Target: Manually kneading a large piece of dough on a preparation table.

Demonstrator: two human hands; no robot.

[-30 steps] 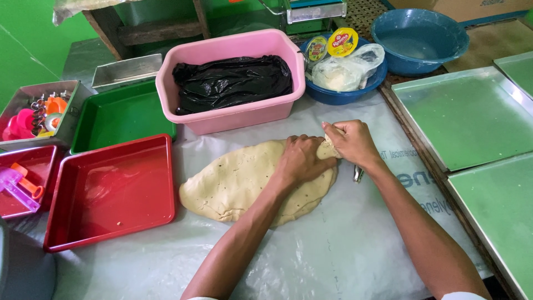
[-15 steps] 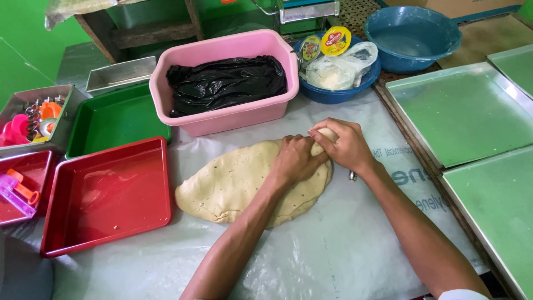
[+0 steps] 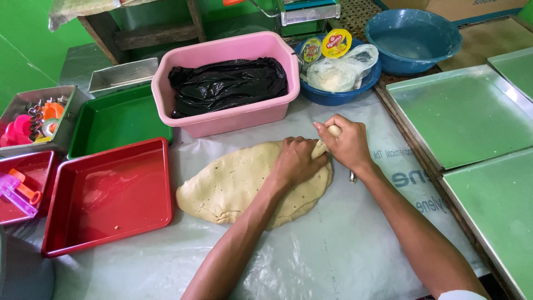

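The left hand (image 3: 297, 161) presses the flat dough sheet (image 3: 244, 180); the right hand (image 3: 347, 145) closes its grip on a dough piece (image 3: 333, 131). Next: separating that piece cleanly.

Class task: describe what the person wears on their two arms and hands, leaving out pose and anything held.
Both forearms are bare, with no gloves, rings, watch or bracelets visible on the left hand or right hand. A white sleeve edge shows at the right arm's upper end; the left arm's sleeve is out of frame.
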